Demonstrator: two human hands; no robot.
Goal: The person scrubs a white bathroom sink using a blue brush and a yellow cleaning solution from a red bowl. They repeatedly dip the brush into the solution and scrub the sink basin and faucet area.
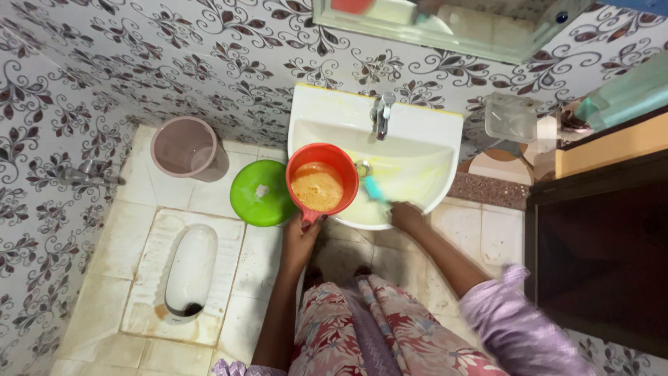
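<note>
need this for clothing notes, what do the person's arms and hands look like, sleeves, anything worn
Both hands, left hand and right hand, are bare: no gloves, and no rings or bangles visible. The forearms are uncovered; light purple sleeves are bunched up near the elbows.

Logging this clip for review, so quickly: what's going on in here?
A person stands at a white wall sink in a tiled bathroom. The left hand holds a red mug of orange-yellow liquid by its handle over the sink's edge. The right hand works a teal brush inside the yellow-stained basin. A green bucket and a pink bucket stand on the floor beside a squat toilet.
</note>
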